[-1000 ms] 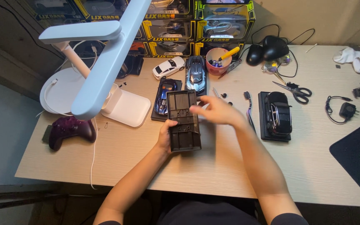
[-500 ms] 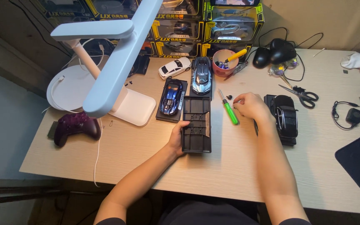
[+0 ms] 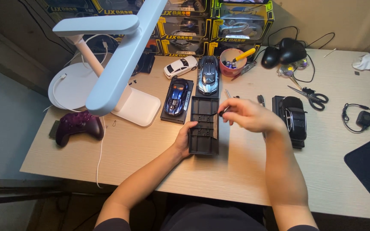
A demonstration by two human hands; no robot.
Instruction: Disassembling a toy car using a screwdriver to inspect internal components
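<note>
A person is sitting at a pale wooden desk (image 3: pixel 245 171), both bare forearms reaching forward from the bottom of the view. The left hand (image 3: pixel 184 140) is bracing the lower left edge of a flat black plastic base (image 3: pixel 204 125), fingers curled together against its side. The base is lying flat near the middle of the desk, long side running away from the person, its moulded ribs and screw holes facing up. The right hand (image 3: pixel 247 114) is hovering over the base's right edge, fingertips pinched closed on a slim tool (image 3: pixel 220 113), probably a small screwdriver, whose tip is touching the plastic. The base looks light, stiff and a little slick, so it would likely slide unless pinned by its long edges, where the rim offers the firmest hold. Just beyond it, a blue model car (image 3: pixel 176 97) is resting on its own black plinth, with a dark silver-blue model car (image 3: pixel 208 75) beside it and a white model car (image 3: pixel 180 66) farther back. To the right, a black model car (image 3: pixel 295 116) is sitting near scissors (image 3: pixel 311 96). To the left, a white desk lamp (image 3: pixel 116 64) is leaning over the desk above a maroon game controller (image 3: pixel 79 125). At the back, a pink cup (image 3: pixel 231 60) and boxed model cars (image 3: pixel 219 25) are lining the wall.
</note>
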